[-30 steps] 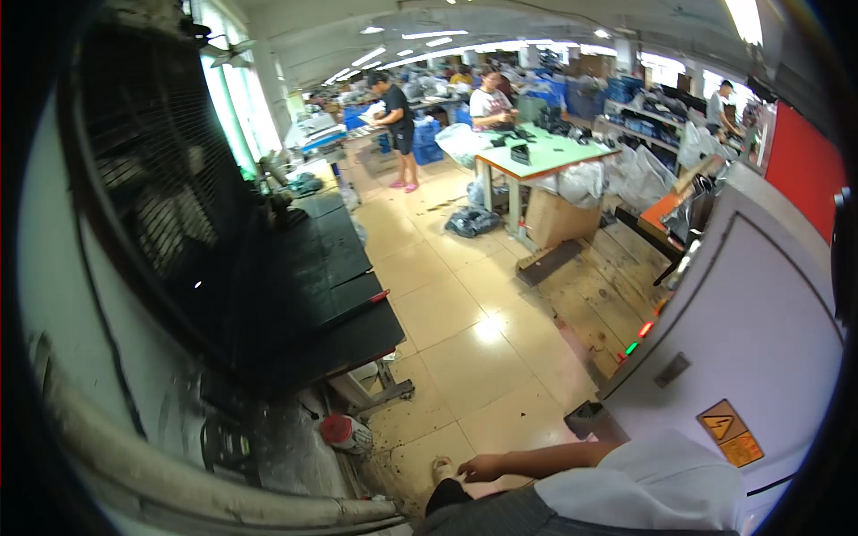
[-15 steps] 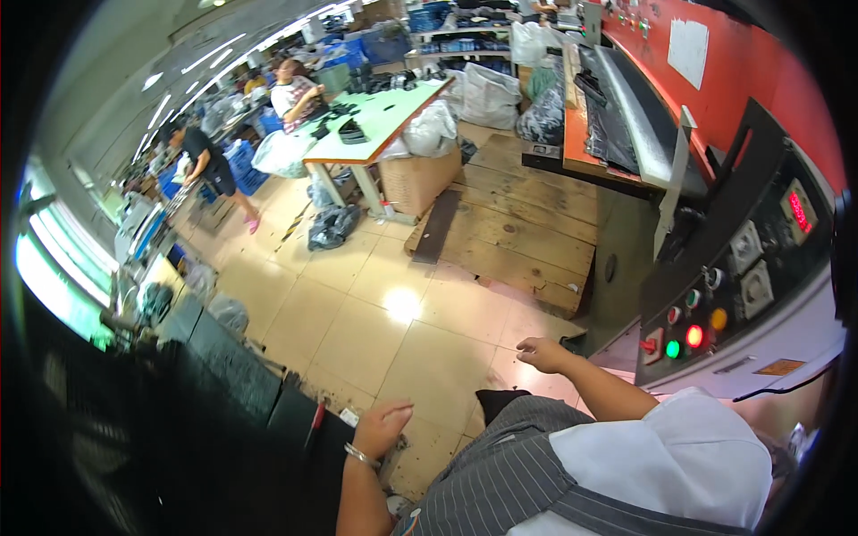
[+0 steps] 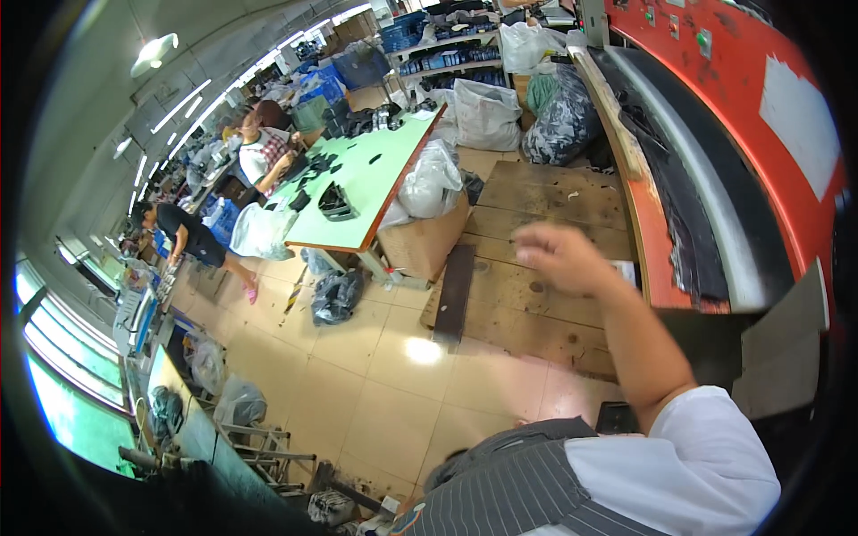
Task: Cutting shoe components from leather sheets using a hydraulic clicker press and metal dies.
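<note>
My right hand [image 3: 559, 256] is held out in the air above the wooden platform [image 3: 536, 308], apart from everything around it. Its fingers are loosely bent and a little blurred, with nothing visible in them. Nearest on its right is the red press machine [image 3: 715, 67]. Black sheet material [image 3: 666, 210] lies along the bed of that machine, beside a long pale roller-like bar [image 3: 724, 232]. My left hand is out of the picture.
A green-topped table [image 3: 362, 179] holds black pieces; a carton [image 3: 429, 237] and white bags stand by it. Two people [image 3: 264, 161] work at the far left. A dark plank [image 3: 454, 293] lies on the platform's edge. Metal frames [image 3: 268, 451] stand lower left; filled bags [image 3: 563, 121] sit behind.
I have moved toward the platform and press machine, and the control panel has left the view. My right hand has risen and reached forward. My left hand has gone out of sight.
</note>
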`<state>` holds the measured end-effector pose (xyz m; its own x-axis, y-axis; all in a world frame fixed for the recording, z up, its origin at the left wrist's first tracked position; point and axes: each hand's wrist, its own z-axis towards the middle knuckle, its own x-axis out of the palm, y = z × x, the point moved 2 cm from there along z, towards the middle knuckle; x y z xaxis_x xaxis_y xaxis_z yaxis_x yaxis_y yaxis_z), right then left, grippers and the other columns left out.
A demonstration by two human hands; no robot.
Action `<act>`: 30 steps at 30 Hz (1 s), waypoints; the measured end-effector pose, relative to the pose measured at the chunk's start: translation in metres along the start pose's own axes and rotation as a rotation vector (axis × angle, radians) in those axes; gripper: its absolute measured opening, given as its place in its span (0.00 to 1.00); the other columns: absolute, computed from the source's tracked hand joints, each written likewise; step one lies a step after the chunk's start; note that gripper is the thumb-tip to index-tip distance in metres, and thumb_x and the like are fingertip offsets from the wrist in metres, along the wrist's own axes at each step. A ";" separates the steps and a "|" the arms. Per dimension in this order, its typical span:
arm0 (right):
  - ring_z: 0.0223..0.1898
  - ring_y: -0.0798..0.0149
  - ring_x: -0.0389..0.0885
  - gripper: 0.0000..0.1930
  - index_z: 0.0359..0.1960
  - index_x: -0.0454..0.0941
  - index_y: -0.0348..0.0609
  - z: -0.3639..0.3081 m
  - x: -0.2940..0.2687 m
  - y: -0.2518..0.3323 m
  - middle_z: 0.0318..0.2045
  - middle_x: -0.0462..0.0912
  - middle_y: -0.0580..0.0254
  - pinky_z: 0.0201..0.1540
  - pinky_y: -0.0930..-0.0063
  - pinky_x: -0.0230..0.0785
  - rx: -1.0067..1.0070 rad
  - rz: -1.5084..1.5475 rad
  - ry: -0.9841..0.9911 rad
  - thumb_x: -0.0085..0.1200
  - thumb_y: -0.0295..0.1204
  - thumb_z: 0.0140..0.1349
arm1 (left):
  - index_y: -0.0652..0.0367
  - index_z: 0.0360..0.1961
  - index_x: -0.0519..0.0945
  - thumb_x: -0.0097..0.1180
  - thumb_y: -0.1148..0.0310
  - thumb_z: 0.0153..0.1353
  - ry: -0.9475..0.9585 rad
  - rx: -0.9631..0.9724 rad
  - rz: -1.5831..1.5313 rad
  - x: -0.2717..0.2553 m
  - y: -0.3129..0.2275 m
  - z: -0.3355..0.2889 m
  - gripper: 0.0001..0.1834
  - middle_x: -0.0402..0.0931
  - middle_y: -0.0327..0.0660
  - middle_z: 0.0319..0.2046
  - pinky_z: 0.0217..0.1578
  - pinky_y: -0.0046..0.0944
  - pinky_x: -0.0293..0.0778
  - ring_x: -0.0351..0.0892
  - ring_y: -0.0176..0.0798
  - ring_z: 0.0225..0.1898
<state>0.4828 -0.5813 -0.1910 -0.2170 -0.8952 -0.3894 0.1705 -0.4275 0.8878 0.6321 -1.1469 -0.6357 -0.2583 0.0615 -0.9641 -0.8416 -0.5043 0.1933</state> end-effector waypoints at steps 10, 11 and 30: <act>0.48 0.47 0.77 0.24 0.53 0.72 0.35 0.171 -0.228 -0.103 0.46 0.79 0.45 0.53 0.61 0.68 0.074 -1.067 -0.285 0.59 0.31 0.55 | 0.53 0.44 0.81 0.48 0.60 0.61 0.453 -0.374 -0.411 0.068 0.118 0.194 0.15 0.82 0.43 0.38 0.45 0.43 0.75 0.80 0.46 0.40; 0.51 0.42 0.74 0.24 0.51 0.72 0.32 0.183 -0.247 -0.116 0.48 0.77 0.41 0.55 0.58 0.65 0.099 -1.121 -0.383 0.60 0.34 0.55 | 0.53 0.44 0.81 0.49 0.61 0.60 0.531 -0.411 -0.459 0.073 0.126 0.202 0.15 0.82 0.43 0.38 0.45 0.43 0.75 0.81 0.47 0.40; 0.51 0.56 0.76 0.36 0.56 0.71 0.49 0.212 -0.301 -0.189 0.44 0.82 0.55 0.52 0.62 0.63 1.299 -1.156 -0.817 0.65 0.50 0.45 | 0.54 0.48 0.75 0.49 0.63 0.67 0.596 -0.737 -1.771 0.070 0.330 0.792 0.12 0.78 0.37 0.33 0.24 0.28 0.69 0.77 0.30 0.27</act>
<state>0.3120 -0.2041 -0.1891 -0.0797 0.1454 -0.9862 -0.9967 0.0062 0.0815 -0.0392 -0.6269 -0.4951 0.7715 0.6318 0.0743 0.4194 -0.4173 -0.8062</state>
